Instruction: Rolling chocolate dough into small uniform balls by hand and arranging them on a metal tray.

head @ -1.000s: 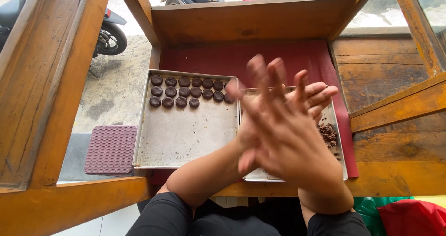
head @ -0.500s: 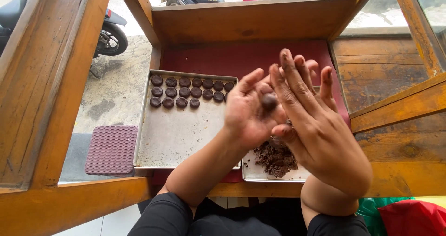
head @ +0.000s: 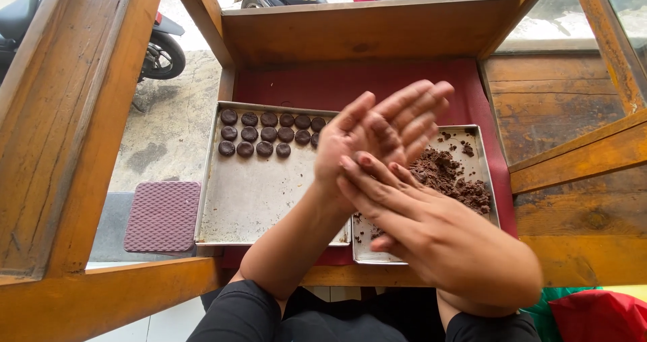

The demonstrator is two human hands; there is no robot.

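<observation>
The left hand (head: 367,140) is raised palm-up above the seam between two metal trays, its fingers (head: 411,106) flat and spread; the right hand (head: 431,231) lies across its heel, palm down, fingers straight. Whatever sits between the palms is hidden, so I cannot tell whether a lump of dough is pressed there; neither hand curls closed around anything.

If dough is between the palms, rolling it well likely calls for light, even pressure with small circles, keeping both hands flat so the piece rounds rather than smears.

The left baking tray (head: 269,194) lies on the dark red mat (head: 350,86) covering the wooden bench (head: 559,113), its long axis running left to right. Dark chocolate dough discs (head: 266,134) fill its far left corner in three rows that follow that axis; the discs are round and lie flat, so they point no particular way. The right tray (head: 482,160), just beside it, holds a loose heap of dark crumbly dough (head: 451,177). A purple textured mat (head: 162,215) lies off to the left, lower down.
</observation>
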